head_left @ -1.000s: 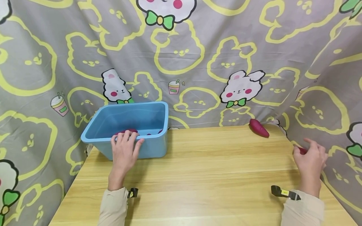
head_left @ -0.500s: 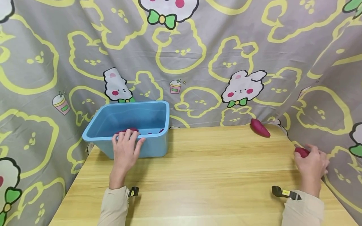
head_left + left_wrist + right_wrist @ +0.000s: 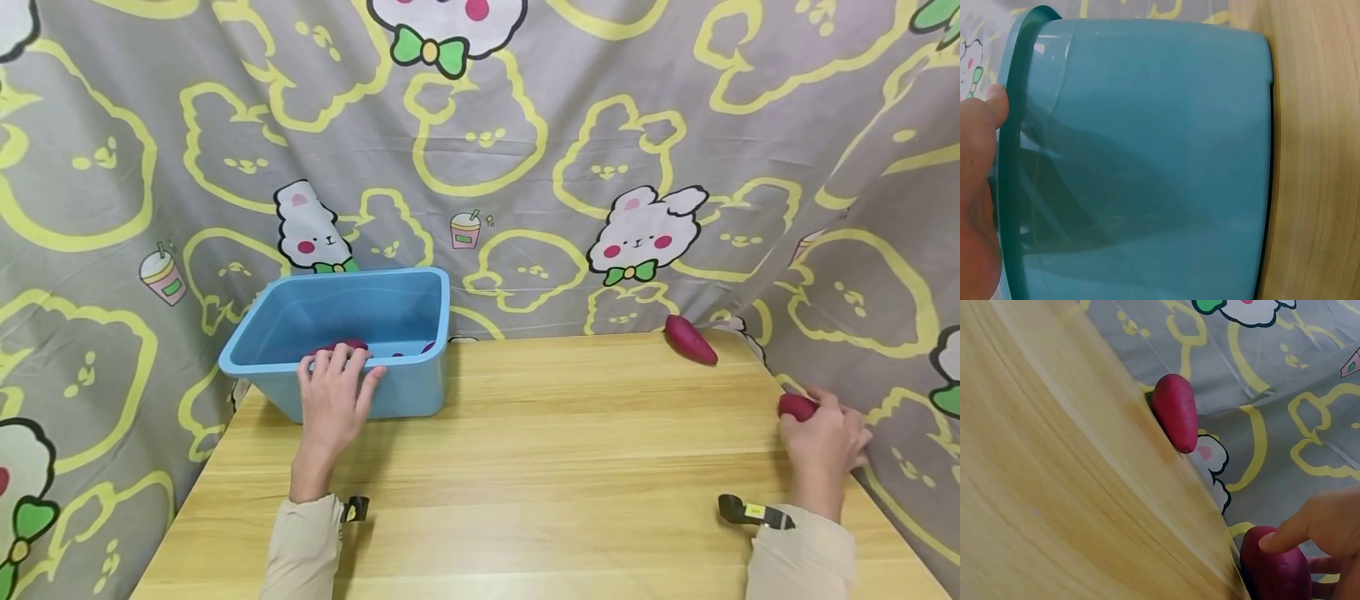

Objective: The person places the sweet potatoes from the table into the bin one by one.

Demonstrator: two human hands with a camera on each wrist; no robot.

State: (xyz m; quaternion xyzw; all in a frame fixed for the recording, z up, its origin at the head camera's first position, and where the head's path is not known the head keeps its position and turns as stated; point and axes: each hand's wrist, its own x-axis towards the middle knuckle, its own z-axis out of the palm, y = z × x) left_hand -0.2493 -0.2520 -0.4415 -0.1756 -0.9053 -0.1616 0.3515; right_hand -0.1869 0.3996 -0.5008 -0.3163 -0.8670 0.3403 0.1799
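Note:
My left hand [image 3: 333, 400] grips the near rim of a blue plastic tub [image 3: 412, 387], its fingers bent over the edge. In the left wrist view the thumb lies at the rim of the tub [image 3: 1147, 137]. Inside it, a purple sweet potato [image 3: 351, 343] shows behind the fingers, along with bits of others by the right wall. At the table's right edge my right hand [image 3: 825, 437] holds another sweet potato [image 3: 797, 407]; in the right wrist view the thumb presses on this sweet potato [image 3: 1275, 575], and the other fingers are partly hidden.
A further sweet potato [image 3: 690, 340] lies near the back right corner of the wooden table [image 3: 555, 467]. A patterned grey curtain [image 3: 525, 192] hangs along the table's back and right sides, close to my right hand.
My right hand has closed round the sweet potato at the right edge and shifted slightly left; more of the sweet potato shows now. The left hand stays on the tub's rim.

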